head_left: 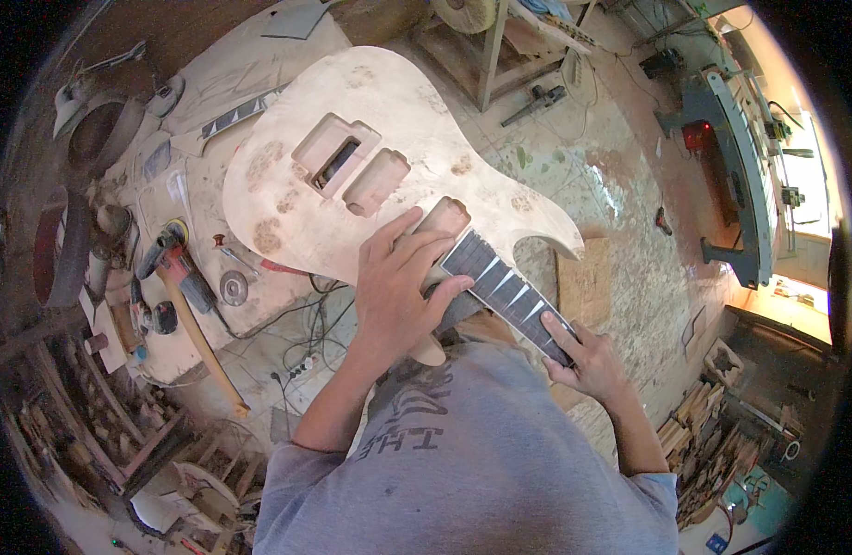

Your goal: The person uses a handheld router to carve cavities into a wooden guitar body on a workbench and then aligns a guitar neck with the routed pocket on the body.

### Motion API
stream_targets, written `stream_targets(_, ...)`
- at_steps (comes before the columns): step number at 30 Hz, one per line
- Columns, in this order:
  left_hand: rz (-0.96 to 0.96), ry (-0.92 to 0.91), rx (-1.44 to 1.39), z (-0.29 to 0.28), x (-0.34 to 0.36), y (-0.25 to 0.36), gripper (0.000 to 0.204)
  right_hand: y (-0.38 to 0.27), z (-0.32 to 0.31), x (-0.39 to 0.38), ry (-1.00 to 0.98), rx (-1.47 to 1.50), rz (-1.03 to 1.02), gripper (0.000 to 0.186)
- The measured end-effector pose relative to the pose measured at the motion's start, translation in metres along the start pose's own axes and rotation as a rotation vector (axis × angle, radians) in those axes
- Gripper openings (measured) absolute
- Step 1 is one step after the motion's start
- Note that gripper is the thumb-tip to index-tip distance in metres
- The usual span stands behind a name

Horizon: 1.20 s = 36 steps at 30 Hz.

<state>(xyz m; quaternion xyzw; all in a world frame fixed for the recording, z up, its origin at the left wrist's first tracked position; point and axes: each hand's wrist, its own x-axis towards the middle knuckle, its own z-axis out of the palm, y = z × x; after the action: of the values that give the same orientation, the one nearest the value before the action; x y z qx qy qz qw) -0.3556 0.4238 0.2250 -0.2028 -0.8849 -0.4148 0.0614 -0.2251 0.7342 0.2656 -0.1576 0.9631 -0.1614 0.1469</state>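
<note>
An unfinished pale wooden electric guitar body (343, 92) with routed cavities and burl-like spots tilts across the view. Its dark fretboard (500, 277) has white triangular inlays and runs down to the right from a routed pocket. My left hand (395, 285) lies over the body beside the neck joint, fingers apart, thumb touching the fretboard near its upper end. My right hand (579, 361) grips the neck toward its lower right, thumb and fingers around it. The back of the neck and the headstock end are hidden.
A cluttered pale workbench (158, 370) on the left carries a red-and-grey power tool (185, 273) and cables. A grey machine (731, 176) stands at right, with wood offcuts (694, 425) below it. A board (583, 273) lies on the dusty floor (629, 213). Stacked wood (74, 407) fills the lower left.
</note>
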Motion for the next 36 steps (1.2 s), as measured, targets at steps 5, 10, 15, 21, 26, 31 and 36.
stream_targets(5, -0.004, -0.003, -0.025, -0.002, 0.001, 0.003, 0.046, 0.002, 0.0, 0.0, -0.026, 0.021, 0.012, 0.077)
stream_targets(10, -0.093, 0.036, -0.092, -0.003, 0.005, 0.01, 0.044, 0.002, 0.0, 0.001, -0.016, 0.027, -0.008, 0.077)
stream_targets(15, -0.038, -0.03, -0.032, -0.004, 0.003, 0.005, 0.043, 0.003, 0.001, -0.001, -0.007, 0.009, -0.022, 0.078)
stream_targets(21, -0.03, -0.039, -0.011, -0.004, 0.004, 0.005, 0.043, 0.004, 0.001, 0.0, -0.016, -0.009, -0.031, 0.078)
stream_targets(26, -0.01, -0.031, -0.001, -0.004, 0.005, 0.006, 0.046, 0.006, 0.004, -0.001, -0.006, -0.061, -0.039, 0.079)
stream_targets(31, 0.008, -0.012, -0.007, -0.001, 0.003, 0.002, 0.047, 0.005, 0.003, 0.0, 0.016, -0.07, -0.031, 0.078)
stream_targets(36, -0.031, -0.01, -0.011, -0.002, 0.006, 0.008, 0.048, 0.005, -0.001, 0.001, -0.002, -0.068, -0.037, 0.078)
